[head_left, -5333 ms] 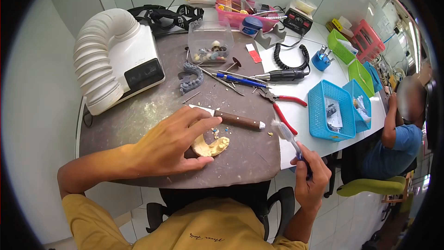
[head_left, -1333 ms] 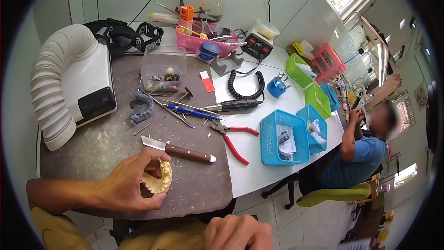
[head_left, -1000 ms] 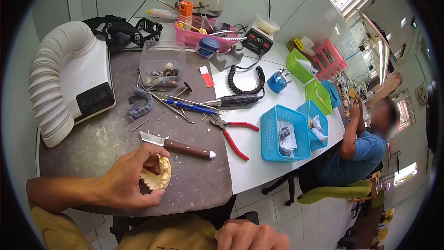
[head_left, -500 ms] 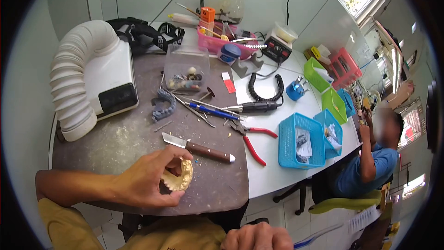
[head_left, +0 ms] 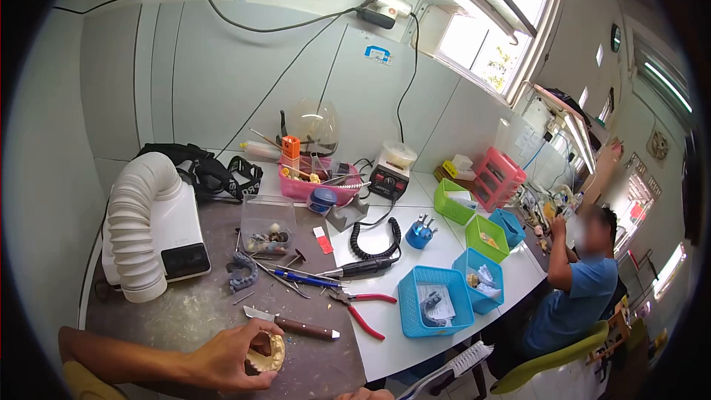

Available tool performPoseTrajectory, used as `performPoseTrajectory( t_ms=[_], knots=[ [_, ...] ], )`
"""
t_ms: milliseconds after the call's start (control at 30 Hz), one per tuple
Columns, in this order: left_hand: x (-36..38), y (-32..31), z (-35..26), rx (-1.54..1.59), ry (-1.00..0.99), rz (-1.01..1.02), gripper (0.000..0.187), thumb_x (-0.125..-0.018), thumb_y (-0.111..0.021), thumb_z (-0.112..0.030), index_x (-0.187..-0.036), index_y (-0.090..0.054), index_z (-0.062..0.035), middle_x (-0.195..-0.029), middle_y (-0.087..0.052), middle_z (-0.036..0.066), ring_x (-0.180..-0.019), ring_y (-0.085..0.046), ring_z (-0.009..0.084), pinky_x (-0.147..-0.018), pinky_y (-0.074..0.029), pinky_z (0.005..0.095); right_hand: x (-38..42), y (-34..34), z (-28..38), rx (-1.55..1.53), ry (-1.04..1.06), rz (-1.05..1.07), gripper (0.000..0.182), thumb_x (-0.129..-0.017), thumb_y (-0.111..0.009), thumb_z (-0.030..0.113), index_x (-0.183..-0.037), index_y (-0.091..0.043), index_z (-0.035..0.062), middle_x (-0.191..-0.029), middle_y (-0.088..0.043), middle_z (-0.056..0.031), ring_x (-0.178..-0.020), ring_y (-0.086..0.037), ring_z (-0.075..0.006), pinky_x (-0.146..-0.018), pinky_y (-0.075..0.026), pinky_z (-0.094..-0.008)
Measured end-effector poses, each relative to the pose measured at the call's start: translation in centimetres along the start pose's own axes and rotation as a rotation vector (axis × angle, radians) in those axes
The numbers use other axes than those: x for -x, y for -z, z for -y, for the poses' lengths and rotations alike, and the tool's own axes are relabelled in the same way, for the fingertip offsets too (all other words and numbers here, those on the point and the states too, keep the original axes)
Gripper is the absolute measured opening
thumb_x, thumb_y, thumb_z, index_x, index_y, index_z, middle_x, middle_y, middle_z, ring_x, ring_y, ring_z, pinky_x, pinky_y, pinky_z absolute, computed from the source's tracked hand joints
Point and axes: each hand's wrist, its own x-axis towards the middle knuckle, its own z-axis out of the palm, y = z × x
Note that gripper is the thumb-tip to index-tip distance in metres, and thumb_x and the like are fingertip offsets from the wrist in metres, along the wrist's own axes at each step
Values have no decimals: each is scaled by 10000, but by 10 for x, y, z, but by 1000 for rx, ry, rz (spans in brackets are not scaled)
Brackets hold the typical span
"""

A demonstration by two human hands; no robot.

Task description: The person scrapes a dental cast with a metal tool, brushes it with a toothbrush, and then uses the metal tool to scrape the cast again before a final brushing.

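Note:
My left hand (head_left: pixel 221 358) rests low over the brown worktop, its thumb and fingers closed around a cream plaster dental cast (head_left: pixel 274 354) with a row of teeth along its arch. At the bottom edge, only the knuckles of my right hand (head_left: pixel 364 395) show, closed on the handle of a white-bristled brush (head_left: pixel 469 358). Its bristles point up to the right, apart from the cast. Just beyond the cast lies a plaster knife (head_left: pixel 307 327) with a brown wooden handle. Farther back is a grey dental arch model (head_left: pixel 242 272), beside a blue pen-like tool (head_left: pixel 304 277).
Red-handled pliers (head_left: pixel 366 318) lie right of the knife. A black handpiece (head_left: pixel 368 267) has a coiled cord. Blue baskets (head_left: pixel 437 285) line the right side; a white dust extractor hose (head_left: pixel 129 226) stands left. A person in a blue shirt (head_left: pixel 570 300) sits at the far right.
The view has tilted upward, so the bench things appear lower and more wall shows. The brush has come up and left in the picture. My left hand still holds the cast.

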Motion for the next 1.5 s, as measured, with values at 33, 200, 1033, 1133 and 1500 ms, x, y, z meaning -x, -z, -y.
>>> performPoseTrajectory(
  t_ms=[33,200,1033,1133,1500],
  knots=[
    [2,-1,0,14,30,24,713,-831,-820,-269,-1381,-427,-41,-1059,-699,157,-969,-706,244,-841,-593,345,1,0,-1,10,-1,-9,357,-1016,-659,322,-769,-534,98,-759,-660,-144,-625,-595,-255,-546,-482,-395],
    [1,0,-1,11,2,19,723,-839,-819,-284,-1389,-420,-36,-1077,-702,169,-980,-706,254,-839,-599,341,-3,-2,-2,34,-13,-35,359,-1016,-660,320,-768,-529,95,-754,-658,-143,-623,-594,-254,-544,-480,-394],
    [0,0,2,20,-44,12,707,-821,-824,-265,-1376,-443,-51,-1058,-689,155,-987,-698,267,-833,-595,365,-14,-16,-2,72,-105,-99,374,-1015,-665,313,-764,-506,85,-733,-645,-140,-611,-590,-246,-531,-473,-389],
    [1,-2,3,36,-62,-4,711,-803,-832,-238,-1377,-456,-52,-1047,-664,150,-981,-687,264,-862,-580,366,-24,-29,3,-93,-147,-40,372,-1014,-668,299,-766,-501,77,-719,-635,-140,-593,-581,-238,-510,-463,-380],
    [0,-5,6,-8,-142,-51,728,-780,-819,-124,-1391,-432,-35,-990,-643,111,-884,-689,219,-774,-567,338,-62,-60,-9,-276,71,438,294,-950,-773,302,-1120,-715,70,-1064,-708,-358,-568,-706,-156,-481,-529,-219]
  ],
)
